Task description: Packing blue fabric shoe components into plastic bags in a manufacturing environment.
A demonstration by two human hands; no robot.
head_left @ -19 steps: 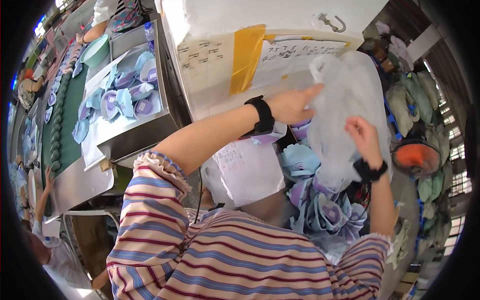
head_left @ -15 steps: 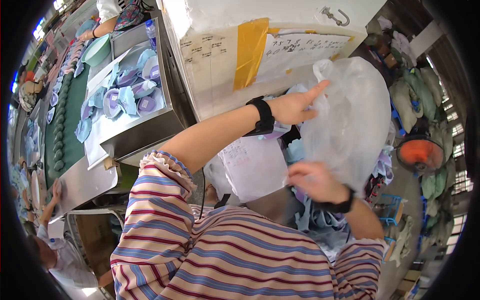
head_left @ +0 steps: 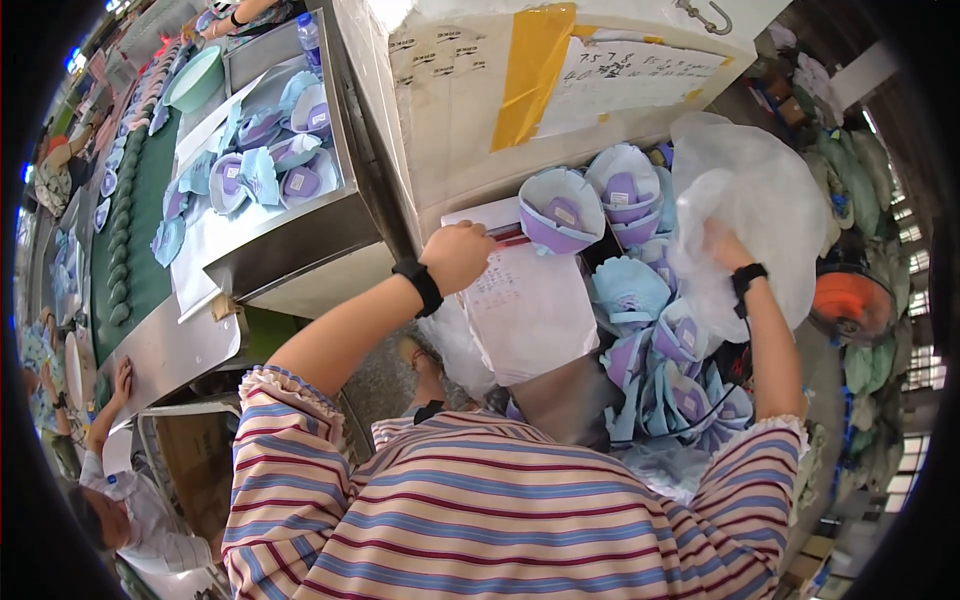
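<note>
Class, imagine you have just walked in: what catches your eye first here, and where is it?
The big translucent plastic bag at upper right, gripped by the right hand. Below it spills a heap of blue and lilac shoe uppers. At centre, the left hand rests closed on a written paper sheet.

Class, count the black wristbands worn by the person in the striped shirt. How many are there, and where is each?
2. One wristband sits on the left wrist, just below the left hand over the paper sheet. The other wristband is on the right wrist, beside the clear plastic bag.
</note>
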